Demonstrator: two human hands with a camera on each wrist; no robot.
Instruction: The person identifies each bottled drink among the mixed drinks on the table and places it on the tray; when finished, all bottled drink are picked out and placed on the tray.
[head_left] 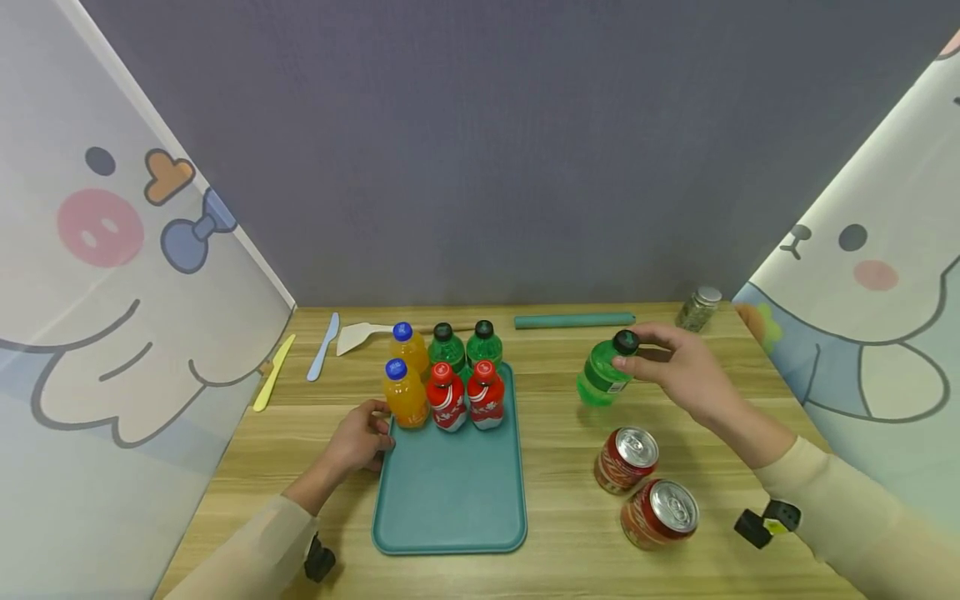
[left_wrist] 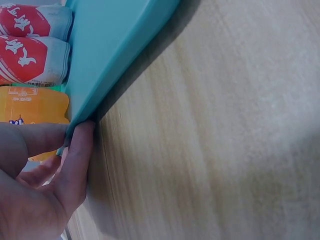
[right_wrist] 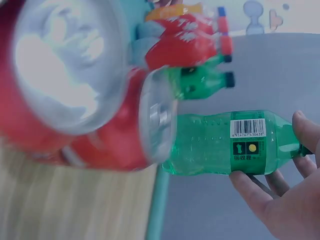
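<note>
My left hand pinches the left rim of a teal tray, thumb and fingers on either side of its edge in the left wrist view. At the tray's far end stand two orange-drink bottles with blue caps, two red-labelled bottles with red caps, and two green bottles with black caps. Right of the tray, my right hand holds another green bottle near its cap. That bottle is slightly tilted, its barcode label facing the right wrist camera.
Two red cans stand to the right of the tray, nearer me. Along the back lie a teal rod, a white spatula, a blue knife and a yellow knife. A small jar stands back right, by the grey wall.
</note>
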